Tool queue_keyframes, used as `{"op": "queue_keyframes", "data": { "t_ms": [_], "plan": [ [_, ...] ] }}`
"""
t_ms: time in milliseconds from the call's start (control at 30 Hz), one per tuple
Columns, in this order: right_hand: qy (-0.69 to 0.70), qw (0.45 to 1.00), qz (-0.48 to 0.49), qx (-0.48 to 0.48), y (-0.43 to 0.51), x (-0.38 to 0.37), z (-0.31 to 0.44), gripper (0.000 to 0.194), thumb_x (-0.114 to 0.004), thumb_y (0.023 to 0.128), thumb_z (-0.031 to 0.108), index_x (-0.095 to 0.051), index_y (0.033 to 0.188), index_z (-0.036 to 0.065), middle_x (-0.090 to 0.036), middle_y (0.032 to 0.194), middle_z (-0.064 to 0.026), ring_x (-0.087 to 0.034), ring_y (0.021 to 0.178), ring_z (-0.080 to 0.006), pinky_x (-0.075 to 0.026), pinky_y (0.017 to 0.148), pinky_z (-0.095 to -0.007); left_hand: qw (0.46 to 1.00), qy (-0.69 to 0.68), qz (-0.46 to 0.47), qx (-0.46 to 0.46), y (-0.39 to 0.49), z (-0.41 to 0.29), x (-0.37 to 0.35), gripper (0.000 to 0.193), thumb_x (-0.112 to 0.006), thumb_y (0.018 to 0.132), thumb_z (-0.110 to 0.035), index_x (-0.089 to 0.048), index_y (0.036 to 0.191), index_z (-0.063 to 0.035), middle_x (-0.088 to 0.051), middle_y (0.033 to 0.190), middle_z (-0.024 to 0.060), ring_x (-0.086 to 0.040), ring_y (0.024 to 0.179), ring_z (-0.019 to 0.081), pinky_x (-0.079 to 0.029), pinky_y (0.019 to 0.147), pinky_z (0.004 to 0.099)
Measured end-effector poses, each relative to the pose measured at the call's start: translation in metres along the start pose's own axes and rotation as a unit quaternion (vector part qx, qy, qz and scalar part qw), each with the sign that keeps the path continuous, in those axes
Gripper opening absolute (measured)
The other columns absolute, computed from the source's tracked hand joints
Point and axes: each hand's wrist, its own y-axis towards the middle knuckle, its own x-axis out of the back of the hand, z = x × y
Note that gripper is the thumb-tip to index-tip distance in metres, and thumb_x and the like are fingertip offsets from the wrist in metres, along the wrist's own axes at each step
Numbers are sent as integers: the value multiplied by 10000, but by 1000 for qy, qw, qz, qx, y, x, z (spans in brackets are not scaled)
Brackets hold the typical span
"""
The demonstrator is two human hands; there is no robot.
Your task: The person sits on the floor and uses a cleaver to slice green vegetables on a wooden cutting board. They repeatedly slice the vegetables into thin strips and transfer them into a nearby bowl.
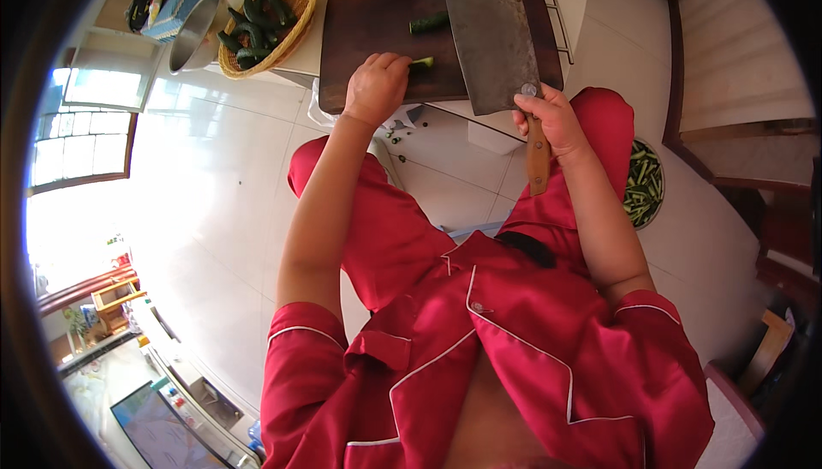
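My right hand [553, 119] grips a cleaver [494, 38] near the top of its wooden handle. Its wide, stained blade slants over the right part of a dark wooden cutting board [369, 26]. A dark green cucumber [428, 23] lies on the board, its right end hidden behind the blade. Over the board's near left part, my left hand [379, 87] pinches a thin light-green piece of cucumber [422, 61], which sticks out to the right of the fingers. The rest of that piece is covered by the hand.
Left of the board, a wicker basket [298, 3] holds several whole cucumbers [253, 32] beside a steel bowl [196, 35]. Small green scraps [395, 138] lie on the tiled floor below. By my right knee stands a round container of cut cucumber strips [644, 183]. A metal handle [564, 31] flanks the board.
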Motion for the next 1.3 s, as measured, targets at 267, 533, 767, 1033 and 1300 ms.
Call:
{"op": "queue_keyframes", "data": {
  "t_ms": [267, 533, 767, 1033, 1300],
  "plan": [
    [63, 998, -5, 20, 6, 7, -3, 91, -636, 910, 154, -602, 874, 78, -617, 715, -43, -561, 581, -112, -468, 533, -259, 905, -286, 6, 315, 11, 19, -3, 180, -554, 944, -95, -634, 1080, -10, -657, 928, 87, -641, 875, 204, -513, 759, 341],
    [101, 995, 10, 2, 14, 8, -2, 111, -638, 906, 153, -568, 864, 77, -611, 710, -58, -557, 567, -128, -464, 540, -270, 471, -801, 109, 353, 27, 51, 10, 178, -548, 958, -192, -661, 1014, -67, -699, 966, 108, -658, 870, 239, -535, 788, 444],
    [128, 992, 10, 3, 14, 6, 3, 117, -642, 902, 152, -565, 870, 69, -605, 692, -72, -557, 553, -138, -454, 529, -270, 505, -744, -1, 438, 67, 39, 17, 219, -565, 979, -357, -658, 1040, -168, -631, 783, -24, -581, 668, 164, -459, 616, 338],
    [129, 991, 10, 7, 13, 8, 16, 114, -648, 894, 152, -575, 882, 66, -608, 705, -72, -560, 568, -135, -452, 530, -271, 686, -552, -115, 460, 216, 99, 47, 290, -596, 971, -412, -621, 1091, -149, -498, 706, -50, -448, 587, 107, -396, 559, 273],
    [149, 988, -15, 30, 18, 10, 18, 132, -665, 897, 171, -563, 904, 86, -602, 736, -43, -558, 588, -123, -462, 552, -267, 995, 31, 5, 94, 237, 75, 22, 399, -665, 879, -361, -677, 1132, -53, -636, 1170, 215, -639, 979, 384, -523, 799, 479]
  ]
}}
